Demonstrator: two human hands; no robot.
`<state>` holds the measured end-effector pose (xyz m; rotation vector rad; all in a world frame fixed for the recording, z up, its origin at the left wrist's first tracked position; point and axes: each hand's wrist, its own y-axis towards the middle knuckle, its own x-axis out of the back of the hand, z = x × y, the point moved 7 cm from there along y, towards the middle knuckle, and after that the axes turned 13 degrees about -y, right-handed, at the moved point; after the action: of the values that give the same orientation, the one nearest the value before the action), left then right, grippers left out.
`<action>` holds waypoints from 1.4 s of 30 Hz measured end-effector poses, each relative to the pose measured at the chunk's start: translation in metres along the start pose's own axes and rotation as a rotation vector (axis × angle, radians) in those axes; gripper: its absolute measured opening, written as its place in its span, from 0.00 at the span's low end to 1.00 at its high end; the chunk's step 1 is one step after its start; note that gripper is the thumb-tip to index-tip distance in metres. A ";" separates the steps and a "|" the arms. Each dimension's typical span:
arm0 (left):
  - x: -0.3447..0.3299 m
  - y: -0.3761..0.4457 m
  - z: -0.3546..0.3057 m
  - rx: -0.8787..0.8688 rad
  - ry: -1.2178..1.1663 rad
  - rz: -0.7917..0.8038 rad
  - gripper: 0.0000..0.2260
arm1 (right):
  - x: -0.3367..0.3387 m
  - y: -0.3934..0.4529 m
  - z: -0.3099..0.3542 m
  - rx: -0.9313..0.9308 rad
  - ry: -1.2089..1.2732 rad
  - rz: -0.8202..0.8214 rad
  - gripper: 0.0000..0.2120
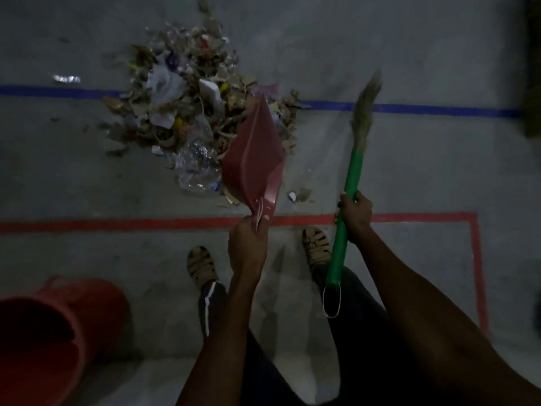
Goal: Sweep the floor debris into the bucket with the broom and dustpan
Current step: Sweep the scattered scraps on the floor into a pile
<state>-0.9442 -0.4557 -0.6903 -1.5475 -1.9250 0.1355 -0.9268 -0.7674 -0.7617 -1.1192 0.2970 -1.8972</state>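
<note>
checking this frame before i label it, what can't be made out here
- Bucket inside: head view, too dark, cut off by the left and bottom edges.
- Broom bristles: motion-blurred.
- Debris pile: pieces too dim and small to name; the near right part hides behind the dustpan.

An industrial or warehouse-type floor is suggested: bare grey concrete point(409, 54) is marked with a blue line point(409, 108) and a red boxed line point(477, 259).
</note>
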 end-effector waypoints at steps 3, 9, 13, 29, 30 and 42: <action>0.037 0.020 0.015 -0.011 0.161 0.094 0.20 | -0.033 -0.034 -0.010 -0.075 -0.041 -0.036 0.06; 0.115 0.066 0.028 -0.032 0.287 0.145 0.18 | -0.105 -0.092 -0.037 -0.298 -0.103 -0.092 0.09; 0.137 0.107 0.034 -0.103 0.298 0.128 0.18 | -0.154 -0.113 -0.059 -0.413 -0.117 -0.001 0.15; 0.124 0.157 0.036 -0.162 0.256 0.144 0.17 | -0.250 -0.129 0.004 -0.031 -0.183 0.074 0.18; 0.125 0.155 0.036 -0.159 0.253 0.150 0.17 | -0.247 -0.130 0.004 -0.021 -0.188 0.053 0.20; 0.154 0.153 0.043 -0.059 0.145 0.060 0.17 | -0.192 -0.119 0.035 0.062 -0.190 -0.091 0.09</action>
<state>-0.8536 -0.2578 -0.7296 -1.6088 -1.7853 -0.0075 -0.9284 -0.5395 -0.7845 -1.2782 0.0823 -1.8487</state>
